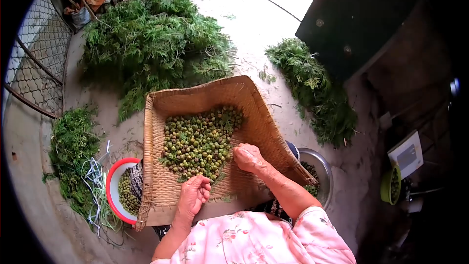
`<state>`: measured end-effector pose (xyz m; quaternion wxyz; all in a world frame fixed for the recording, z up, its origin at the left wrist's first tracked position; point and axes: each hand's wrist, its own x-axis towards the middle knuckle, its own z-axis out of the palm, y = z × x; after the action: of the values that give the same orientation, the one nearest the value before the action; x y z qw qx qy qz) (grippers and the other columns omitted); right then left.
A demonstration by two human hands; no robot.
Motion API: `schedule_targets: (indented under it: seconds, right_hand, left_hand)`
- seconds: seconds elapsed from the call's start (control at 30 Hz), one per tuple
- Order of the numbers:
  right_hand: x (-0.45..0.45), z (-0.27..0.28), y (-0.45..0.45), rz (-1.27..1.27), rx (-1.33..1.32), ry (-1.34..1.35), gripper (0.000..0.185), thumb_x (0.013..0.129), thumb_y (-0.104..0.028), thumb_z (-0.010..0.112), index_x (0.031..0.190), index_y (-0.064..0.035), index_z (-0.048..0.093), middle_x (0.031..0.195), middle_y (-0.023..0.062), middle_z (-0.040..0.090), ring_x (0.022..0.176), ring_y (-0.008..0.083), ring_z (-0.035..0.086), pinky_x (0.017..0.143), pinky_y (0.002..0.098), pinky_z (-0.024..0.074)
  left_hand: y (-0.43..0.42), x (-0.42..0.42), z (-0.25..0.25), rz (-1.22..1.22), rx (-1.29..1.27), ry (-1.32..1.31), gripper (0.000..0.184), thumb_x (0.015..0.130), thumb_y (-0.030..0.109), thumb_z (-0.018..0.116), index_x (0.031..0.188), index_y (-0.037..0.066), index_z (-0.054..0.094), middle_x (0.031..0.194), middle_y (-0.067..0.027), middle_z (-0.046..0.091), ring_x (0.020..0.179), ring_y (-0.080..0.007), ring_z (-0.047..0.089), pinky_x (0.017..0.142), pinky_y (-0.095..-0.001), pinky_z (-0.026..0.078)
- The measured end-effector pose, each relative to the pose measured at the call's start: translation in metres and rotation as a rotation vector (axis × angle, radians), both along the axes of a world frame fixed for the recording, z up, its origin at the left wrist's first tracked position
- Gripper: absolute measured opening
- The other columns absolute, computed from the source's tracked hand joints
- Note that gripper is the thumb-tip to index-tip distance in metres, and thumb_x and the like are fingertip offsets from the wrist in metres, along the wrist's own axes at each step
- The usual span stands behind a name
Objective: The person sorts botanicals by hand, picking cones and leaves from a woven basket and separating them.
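A woven basket tray rests across my lap, its open side facing me. Small round green-brown cones lie heaped in it, with bits of green leaf among them. My left hand is closed at the near edge of the heap, thumb and fingertips pressed together. To the right of the heap, my right hand is closed just over the woven bottom, knuckles up. Whatever either hand may be holding is hidden by the fingers.
Cut leafy branches form a large pile ahead, with more branches at right and left. A red-rimmed basin and a metal basin, both with cones, flank my legs. A green bowl stands beside a white scale.
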<state>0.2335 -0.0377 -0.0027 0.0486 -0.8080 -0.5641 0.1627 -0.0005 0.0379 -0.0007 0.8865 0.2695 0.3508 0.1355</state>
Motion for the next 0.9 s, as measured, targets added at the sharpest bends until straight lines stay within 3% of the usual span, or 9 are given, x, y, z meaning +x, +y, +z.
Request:
schedule_targets:
  seconds: [0.1,0.17,0.5,0.63,0.8,0.9]
  right_hand:
    - [0.000,0.000,-0.001,0.026,0.102,0.006,0.014,0.076,-0.014,0.055,0.069,-0.0019,0.057,0.073,0.0183,0.059,0.075,0.0378,0.059,0.065,0.0460,0.0483]
    - [-0.003,0.004,-0.001,0.011,0.099,-0.011,0.010,0.069,-0.009,0.058,0.066,-0.0001,0.061,0.071,0.0203,0.062,0.073,0.0362,0.061,0.063,0.0446,0.0498]
    - [-0.015,-0.002,-0.014,-0.068,0.304,-0.057,0.009,0.069,-0.010,0.058,0.067,-0.0017,0.054,0.068,0.0169,0.058,0.067,0.0349,0.059,0.062,0.0450,0.0480]
    - [-0.047,0.022,-0.008,-0.084,0.397,0.219,0.010,0.072,-0.013,0.057,0.069,-0.0042,0.059,0.071,0.0155,0.059,0.072,0.0341,0.059,0.065,0.0437,0.0487]
    - [-0.093,0.037,-0.006,0.151,0.514,0.478,0.014,0.075,-0.017,0.062,0.069,-0.0055,0.056,0.072,0.0115,0.056,0.071,0.0305,0.057,0.062,0.0409,0.0472]
    - [-0.095,0.019,-0.001,0.089,0.708,0.434,0.015,0.076,-0.017,0.063,0.068,-0.0063,0.055,0.071,0.0096,0.054,0.068,0.0288,0.056,0.060,0.0396,0.0462]
  left_hand:
    - [0.000,-0.001,-0.003,-0.005,0.016,-0.006,0.026,0.093,0.027,0.054,0.087,0.003,0.061,0.069,-0.0060,0.061,0.048,-0.0112,0.055,0.038,-0.0209,0.040]
    - [0.001,-0.002,-0.004,0.008,0.005,-0.003,0.026,0.093,0.027,0.054,0.087,0.003,0.061,0.069,-0.0061,0.061,0.048,-0.0117,0.056,0.039,-0.0212,0.040]
    - [-0.002,0.002,-0.004,0.034,0.045,0.057,0.024,0.092,0.026,0.055,0.089,0.003,0.060,0.071,-0.0074,0.061,0.050,-0.0129,0.055,0.040,-0.0219,0.042]
    - [-0.004,0.005,0.000,0.026,0.056,0.086,0.024,0.092,0.027,0.054,0.090,0.004,0.059,0.072,-0.0069,0.061,0.054,-0.0138,0.057,0.043,-0.0228,0.043]
    - [-0.005,0.010,0.003,0.078,0.036,0.023,0.023,0.094,0.029,0.050,0.092,0.007,0.058,0.076,-0.0061,0.063,0.061,-0.0141,0.059,0.047,-0.0264,0.045]
    - [-0.005,0.008,-0.004,0.125,0.054,0.051,0.020,0.093,0.025,0.051,0.087,0.007,0.057,0.071,-0.0041,0.061,0.055,-0.0136,0.056,0.042,-0.0241,0.042]
